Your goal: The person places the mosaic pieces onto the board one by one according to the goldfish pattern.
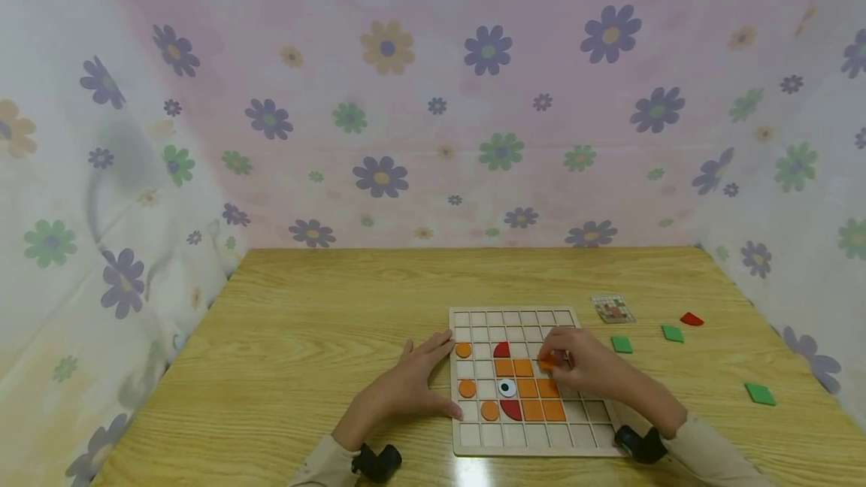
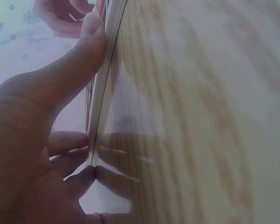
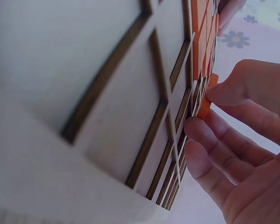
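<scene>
A wooden grid board (image 1: 473, 436) lies on the table, holding orange square tiles (image 1: 533, 410), orange discs (image 1: 490, 410), red quarter-round tiles (image 1: 510, 409) and a white eye tile (image 1: 507, 388). My right hand (image 1: 591, 363) pinches an orange tile (image 3: 206, 103) at the board, beside the upper row of orange squares. It is partly hidden by the fingers in the head view. My left hand (image 1: 413, 382) rests against the board's left edge with fingers spread. In the left wrist view, the left thumb (image 2: 79, 58) touches that edge.
Right of the board lie a small patterned card (image 1: 613, 309), a red tile (image 1: 691, 319) and several green tiles (image 1: 673, 334). The wood-grain table (image 1: 325, 307) extends left of the board. Flowered cloth (image 1: 433, 126) hangs behind and at both sides.
</scene>
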